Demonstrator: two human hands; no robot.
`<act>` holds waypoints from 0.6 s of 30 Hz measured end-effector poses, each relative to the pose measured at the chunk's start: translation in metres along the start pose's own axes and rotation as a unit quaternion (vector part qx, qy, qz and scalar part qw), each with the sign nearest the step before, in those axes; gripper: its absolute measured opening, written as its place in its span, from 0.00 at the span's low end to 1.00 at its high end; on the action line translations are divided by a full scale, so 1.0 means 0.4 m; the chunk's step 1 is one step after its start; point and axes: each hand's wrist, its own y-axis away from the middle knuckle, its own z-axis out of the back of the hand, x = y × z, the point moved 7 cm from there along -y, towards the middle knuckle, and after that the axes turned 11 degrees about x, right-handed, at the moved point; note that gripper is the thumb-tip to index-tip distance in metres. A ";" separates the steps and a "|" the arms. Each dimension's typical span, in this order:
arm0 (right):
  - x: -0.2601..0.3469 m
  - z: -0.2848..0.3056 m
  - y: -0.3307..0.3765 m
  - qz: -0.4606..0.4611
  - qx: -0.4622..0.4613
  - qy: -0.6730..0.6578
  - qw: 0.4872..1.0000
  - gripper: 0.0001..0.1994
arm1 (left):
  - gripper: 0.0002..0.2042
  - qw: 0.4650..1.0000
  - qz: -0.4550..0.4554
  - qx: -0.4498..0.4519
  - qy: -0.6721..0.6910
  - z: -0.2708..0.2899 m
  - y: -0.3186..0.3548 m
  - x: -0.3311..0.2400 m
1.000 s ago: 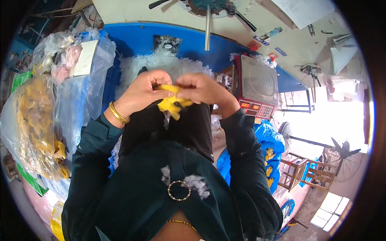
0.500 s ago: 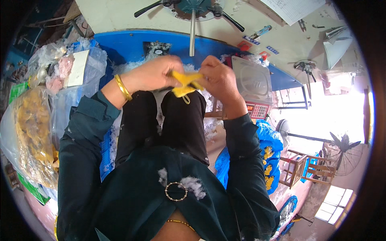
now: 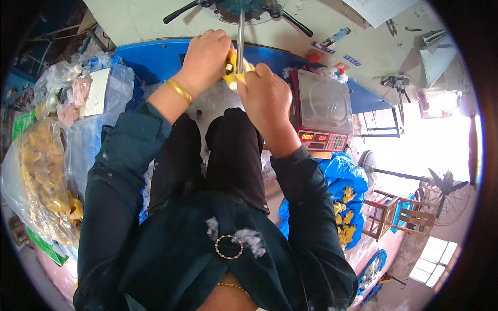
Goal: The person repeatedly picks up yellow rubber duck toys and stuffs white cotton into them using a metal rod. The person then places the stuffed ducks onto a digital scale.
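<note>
A small yellow fabric piece (image 3: pixel 229 81), perhaps an unstuffed plush toy skin, is gripped between my two hands at the lower end of a thin metal tube (image 3: pixel 240 39). My left hand (image 3: pixel 206 58) closes on its left side, the fingers curled. On the other side my right hand (image 3: pixel 265 97) pinches it with bent fingers just beside the tube. The tube runs down from a round machine plate (image 3: pixel 244 14) with black handles. Whether the tube's tip is inside the fabric is hard to make out. White fluff lies beneath my hands.
To the right stands a red weighing scale (image 3: pixel 322 103) with a lit display. A clear bag (image 3: pixel 39 171) of yellow pieces sits at left, and a blue bag (image 3: pixel 345 179) holding more yellow pieces at right. Tools and papers (image 3: pixel 438 59) lie on the tabletop.
Both hands have moved forward and up from above my knees to the metal tube, carrying the yellow fabric piece. It now meets the tube's lower end.
</note>
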 end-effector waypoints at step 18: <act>-0.015 0.032 0.021 -0.043 -0.043 -0.048 0.997 0.08 | 0.05 1.000 -0.012 -0.009 0.007 0.047 0.009 -0.048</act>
